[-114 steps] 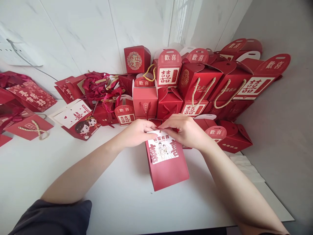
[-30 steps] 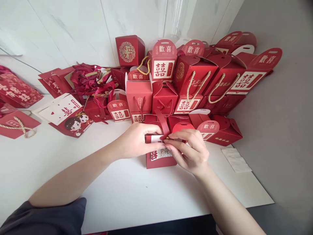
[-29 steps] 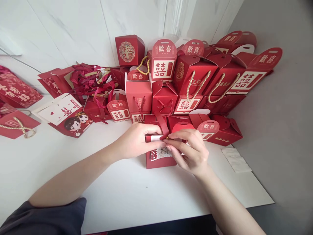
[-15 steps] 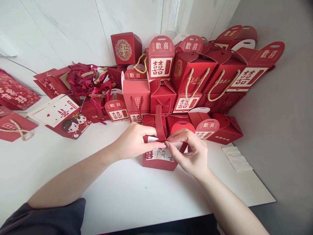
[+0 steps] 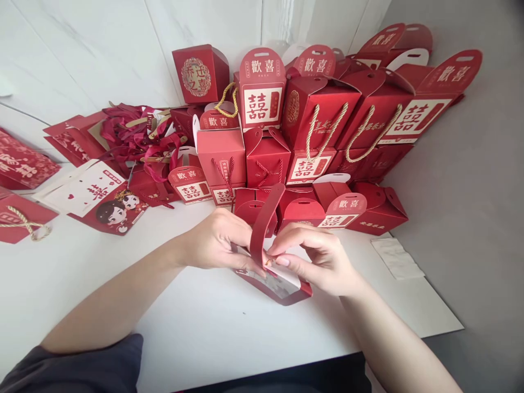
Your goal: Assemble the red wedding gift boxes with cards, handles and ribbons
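Observation:
A small red gift box (image 5: 292,297) with a pale printed front panel stands on the white table before me, turned and tilted. From its top rises a dark red strap handle (image 5: 265,221), its upper end bent over to the right. My left hand (image 5: 219,240) pinches the base of this strap at the box's top edge, thumb and fingers closed. Close on the other side, my right hand (image 5: 313,256) has thumb and forefinger pinched at a small gold-coloured fastener (image 5: 269,262) by the strap. The fingers partly cover the fastener and the box top.
Stacked red gift boxes (image 5: 262,109), several with rope handles, rise behind my hands. To the left lie a heap of red ribbons (image 5: 141,136) and a white-and-red box with cartoon figures (image 5: 106,199). A folded white tissue (image 5: 397,257) rests near the grey wall.
The gift box has turned and tipped, its front now facing lower right. The strap leans to the right instead of standing upright. Both hands stay at its base; the view has shifted slightly.

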